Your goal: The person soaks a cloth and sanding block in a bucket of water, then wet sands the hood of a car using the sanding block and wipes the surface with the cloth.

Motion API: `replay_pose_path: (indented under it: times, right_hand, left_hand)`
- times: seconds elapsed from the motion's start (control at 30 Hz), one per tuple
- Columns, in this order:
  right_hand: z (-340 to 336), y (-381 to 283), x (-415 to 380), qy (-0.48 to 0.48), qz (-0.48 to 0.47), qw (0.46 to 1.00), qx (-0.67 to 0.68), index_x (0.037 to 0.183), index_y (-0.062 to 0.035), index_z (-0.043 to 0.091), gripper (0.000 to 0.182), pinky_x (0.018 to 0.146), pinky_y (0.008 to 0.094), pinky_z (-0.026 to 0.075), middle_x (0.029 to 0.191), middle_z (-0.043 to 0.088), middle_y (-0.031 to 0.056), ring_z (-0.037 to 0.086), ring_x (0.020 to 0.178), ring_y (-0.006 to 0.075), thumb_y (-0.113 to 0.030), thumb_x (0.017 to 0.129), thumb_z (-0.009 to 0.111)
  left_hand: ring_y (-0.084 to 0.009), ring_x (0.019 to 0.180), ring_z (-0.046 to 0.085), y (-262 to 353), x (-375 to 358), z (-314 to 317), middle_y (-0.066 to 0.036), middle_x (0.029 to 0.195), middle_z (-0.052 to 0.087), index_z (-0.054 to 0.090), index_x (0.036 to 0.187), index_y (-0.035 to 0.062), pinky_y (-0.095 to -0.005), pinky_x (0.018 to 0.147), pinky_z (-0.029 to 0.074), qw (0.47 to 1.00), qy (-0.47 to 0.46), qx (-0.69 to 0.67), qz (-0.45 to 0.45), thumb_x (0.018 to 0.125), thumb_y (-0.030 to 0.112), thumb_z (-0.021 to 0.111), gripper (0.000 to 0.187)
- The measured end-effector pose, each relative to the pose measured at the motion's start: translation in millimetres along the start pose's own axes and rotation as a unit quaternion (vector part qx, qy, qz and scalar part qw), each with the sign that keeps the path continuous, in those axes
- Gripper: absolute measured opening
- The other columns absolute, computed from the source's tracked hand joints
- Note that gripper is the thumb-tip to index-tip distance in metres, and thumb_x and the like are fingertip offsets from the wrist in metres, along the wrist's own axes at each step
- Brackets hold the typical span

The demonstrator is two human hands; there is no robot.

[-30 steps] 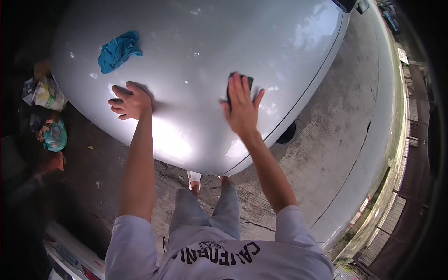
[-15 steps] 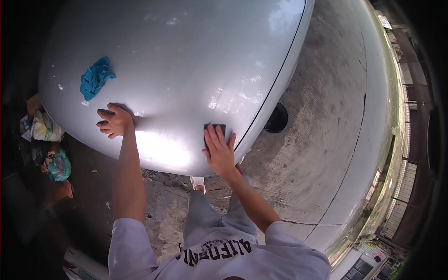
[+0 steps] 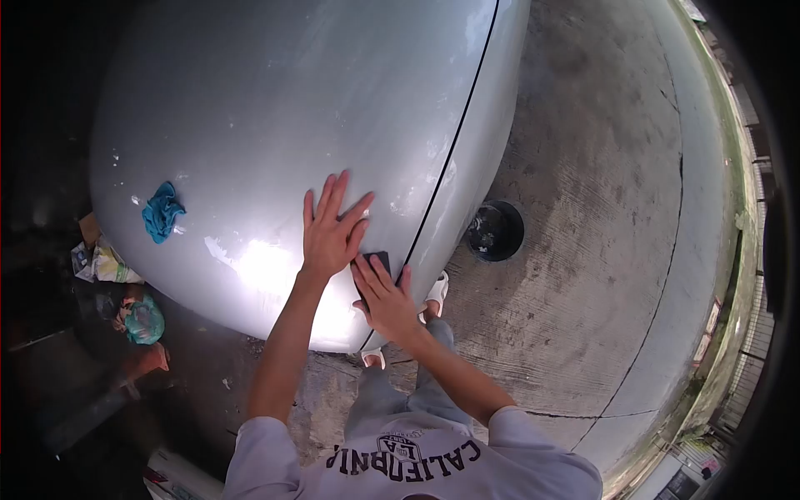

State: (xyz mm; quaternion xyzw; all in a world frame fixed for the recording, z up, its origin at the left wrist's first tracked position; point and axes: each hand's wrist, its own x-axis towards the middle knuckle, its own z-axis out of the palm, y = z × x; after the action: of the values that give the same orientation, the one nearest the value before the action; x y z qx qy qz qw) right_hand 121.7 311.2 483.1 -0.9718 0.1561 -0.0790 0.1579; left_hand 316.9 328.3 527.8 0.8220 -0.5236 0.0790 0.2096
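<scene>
So I'm leaning over my silver car [image 3: 275, 125], and both hands are working close together near the rounded front edge. My right hand [image 3: 387, 302] is lying flat over a dark pad [image 3: 377, 262], fingers reaching straight across it and standing a bit apart, thumb sticking out to the side. The pad is sitting on the paint, mostly hidden under those fingers, with its far corner peeking out just left of the black seam [image 3: 450, 156]. My left hand [image 3: 330, 237] is resting on the panel just beyond the pad, fingers fanned wide, thumb pointing in toward the right hand's fingertips. A crumpled blue rag [image 3: 162, 212] is lying well off to the left on the same panel, and a bright glare is shining between it and my left arm. Down on the concrete [image 3: 583, 275] to the right, a black bucket [image 3: 495, 232] is standing near the car's side; I'm not making out what's in it. Over on the left, a green bag [image 3: 145, 321] is sitting on the ground, and my white shoes [image 3: 373, 358] are poking out by the front edge.
</scene>
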Motion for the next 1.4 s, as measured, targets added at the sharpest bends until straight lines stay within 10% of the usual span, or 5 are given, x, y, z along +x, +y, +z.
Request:
replay_pose_path:
  times: [0.2, 0.4, 0.7, 1.07, 1.4]
  right_hand:
    - [-131, 205, 236, 0.19, 0.054, 0.977, -0.078, 0.153, 0.0003, 0.035, 0.066, 0.116, 0.0678, 0.015, 0.163, 0.03, 0.0158, 0.026, 0.151, 0.034, -0.037, 0.101, 0.05]
    - [-62, 69, 135, 0.019, -0.025, 0.999, -0.012, 0.15, -0.0021, 0.043, 0.079, 0.12, 0.0644, 0.006, 0.165, 0.026, 0.0099, 0.02, 0.154, 0.0293, -0.045, 0.088, 0.066]
    - [-196, 281, 382, 0.12, 0.025, 0.98, -0.154, 0.157, -0.0045, 0.029, 0.063, 0.119, 0.0658, 0.01, 0.167, 0.022, 0.0119, 0.02, 0.153, 0.0323, -0.041, 0.106, 0.036]
    - [-89, 97, 256, -0.011, -0.278, 0.96, -0.038, 0.151, -0.0087, 0.044, 0.07, 0.121, 0.0617, 0.013, 0.163, 0.033, 0.0065, 0.026, 0.152, 0.0258, -0.046, 0.093, 0.059]
    - [-88, 86, 309, 0.081, -0.111, 0.988, -0.07, 0.151, 0.0, 0.04, 0.069, 0.119, 0.0645, 0.013, 0.162, 0.033, 0.0151, 0.025, 0.151, 0.0354, -0.041, 0.098, 0.054]
  left_hand:
    - [-0.0365, 0.15, 0.025, -57, 140, 15, -0.016, 0.163, 0.027, 0.045, 0.152, 0.0247, -0.0586, 0.119, 0.018, 0.973, 0.109, 0.088, -0.183, 0.104, 0.041, 0.046, 0.051]
    - [-0.0412, 0.149, 0.024, -112, 71, 22, -0.02, 0.163, 0.027, 0.038, 0.156, 0.0246, -0.0588, 0.12, 0.016, 0.822, 0.206, 0.146, -0.51, 0.102, 0.054, 0.039, 0.061]
    - [-0.0447, 0.147, 0.026, -99, 80, 11, -0.024, 0.16, 0.03, 0.046, 0.152, 0.0194, -0.0598, 0.117, 0.02, 0.817, 0.221, 0.127, -0.517, 0.1, 0.045, 0.046, 0.058]
    - [-0.0421, 0.148, 0.025, -99, 81, 8, -0.021, 0.161, 0.03, 0.045, 0.152, 0.0226, -0.0578, 0.119, 0.019, 0.817, 0.232, 0.108, -0.516, 0.1, 0.044, 0.049, 0.057]
    - [-0.0431, 0.148, 0.025, -96, 81, 8, -0.022, 0.16, 0.031, 0.049, 0.15, 0.0221, -0.0606, 0.118, 0.021, 0.812, 0.246, 0.109, -0.517, 0.097, 0.042, 0.053, 0.057]
